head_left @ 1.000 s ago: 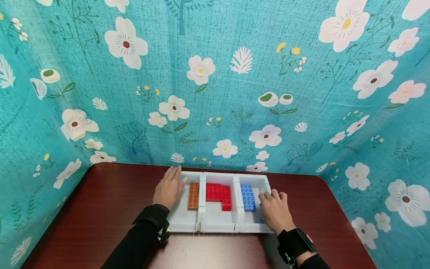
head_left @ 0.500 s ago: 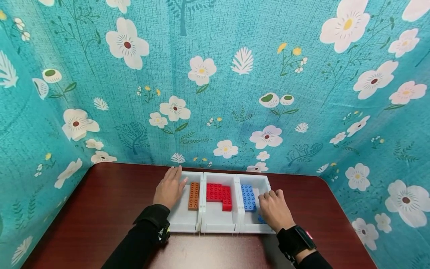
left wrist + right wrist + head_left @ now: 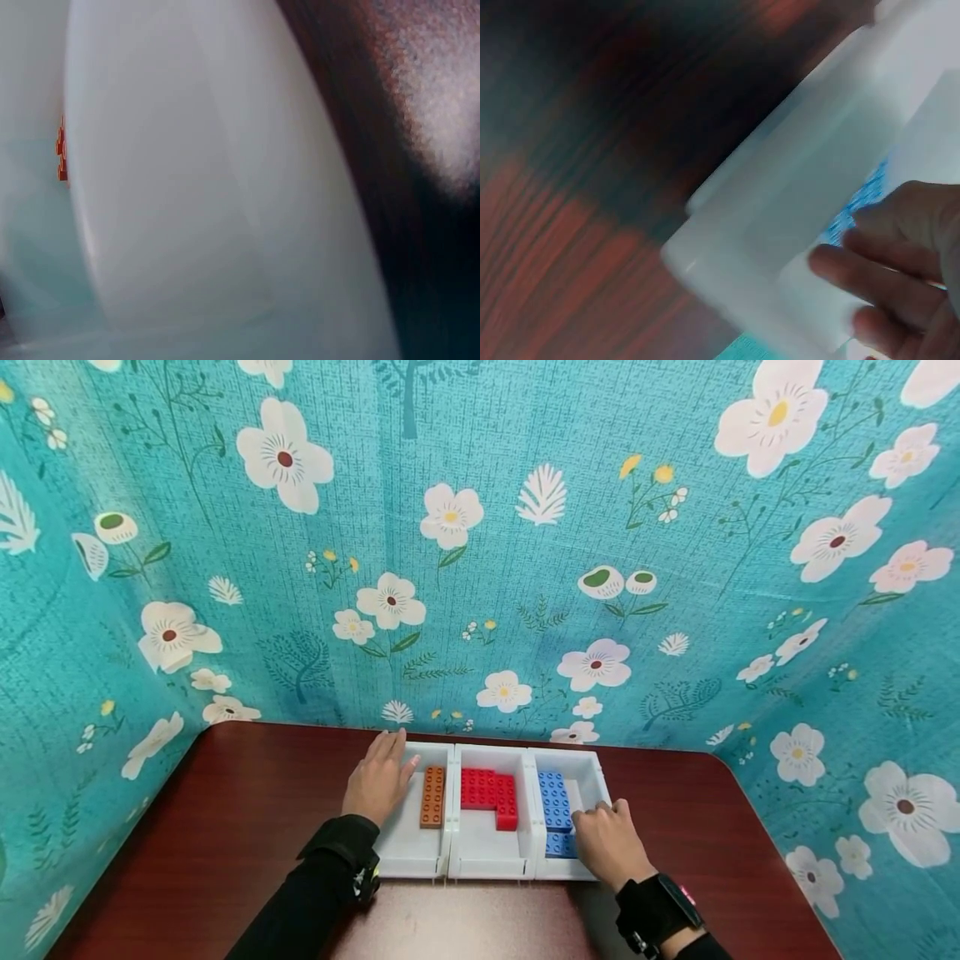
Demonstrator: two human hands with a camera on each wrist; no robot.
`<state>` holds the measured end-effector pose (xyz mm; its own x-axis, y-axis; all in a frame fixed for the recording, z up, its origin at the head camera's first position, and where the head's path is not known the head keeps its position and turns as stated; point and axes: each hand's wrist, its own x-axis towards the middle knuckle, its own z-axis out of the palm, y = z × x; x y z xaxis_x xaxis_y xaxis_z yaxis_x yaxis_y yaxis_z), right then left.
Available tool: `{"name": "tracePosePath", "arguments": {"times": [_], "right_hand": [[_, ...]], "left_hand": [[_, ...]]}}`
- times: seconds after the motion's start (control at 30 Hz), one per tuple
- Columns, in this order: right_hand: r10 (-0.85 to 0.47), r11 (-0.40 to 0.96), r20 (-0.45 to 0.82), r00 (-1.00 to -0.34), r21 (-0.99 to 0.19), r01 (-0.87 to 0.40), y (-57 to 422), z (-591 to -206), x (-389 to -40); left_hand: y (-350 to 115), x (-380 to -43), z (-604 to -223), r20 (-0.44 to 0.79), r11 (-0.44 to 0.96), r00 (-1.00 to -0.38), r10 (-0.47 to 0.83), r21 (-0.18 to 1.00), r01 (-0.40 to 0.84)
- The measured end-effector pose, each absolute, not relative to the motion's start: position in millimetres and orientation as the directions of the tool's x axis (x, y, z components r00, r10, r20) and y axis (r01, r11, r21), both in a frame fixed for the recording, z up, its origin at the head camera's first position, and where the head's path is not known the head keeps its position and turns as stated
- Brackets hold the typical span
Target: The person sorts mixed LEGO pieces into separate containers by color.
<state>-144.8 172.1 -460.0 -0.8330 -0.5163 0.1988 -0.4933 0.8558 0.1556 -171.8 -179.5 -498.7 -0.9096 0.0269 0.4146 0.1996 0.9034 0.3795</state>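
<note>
At the front of the right white bin (image 3: pixel 587 768), my right hand (image 3: pixel 611 843) has its fingers curled at the right end of a small blue toy brick (image 3: pixel 560 845). This brick lies just in front of a larger blue studded block (image 3: pixel 554 802). In the right wrist view, the thumb and fingers of my right hand (image 3: pixel 900 277) partly hide a patch of blue studs (image 3: pixel 864 196). My left hand (image 3: pixel 375 785) rests with fingers extended on the left white bin (image 3: pixel 405 852), beside an orange toy brick (image 3: pixel 432 797). Bin walls fill most of the left wrist view.
Red toy bricks (image 3: pixel 483 789) lie in the middle white bin (image 3: pixel 472 847). The three bins stand side by side on a dark reddish-brown table (image 3: pixel 262 827). A teal flowered curtain (image 3: pixel 480 568) surrounds the table's back and sides.
My right hand has moved slightly left. The small blue brick, earlier mostly under the hand, has shifted left to lie before the larger blue block. My left hand has stayed still.
</note>
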Motion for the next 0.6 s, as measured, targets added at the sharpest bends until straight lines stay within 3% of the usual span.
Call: {"name": "tracePosePath", "arguments": {"times": [0.13, 0.27, 0.43, 0.6], "right_hand": [[-0.512, 0.857, 0.166, -0.843, 0.036, -0.514, 163, -457, -133], [-0.563, 0.807, 0.207, -0.800, -0.069, -0.586, 157, -463, -120], [-0.582, 0.776, 0.311, -0.751, -0.063, -0.627, 156, -477, -107], [-0.543, 0.796, 0.298, -0.785, -0.117, -0.594, 157, -482, -102]], "left_hand": [[-179, -172, -498, 0.409, 0.901, -0.912, 0.024, 0.387, 0.197], [-179, -172, -497, 0.411, 0.897, -0.911, 0.025, 0.392, 0.202], [-179, -173, -499, 0.425, 0.897, -0.905, 0.033, 0.387, 0.214], [-179, -172, -499, 0.433, 0.900, -0.901, 0.034, 0.379, 0.216]]}}
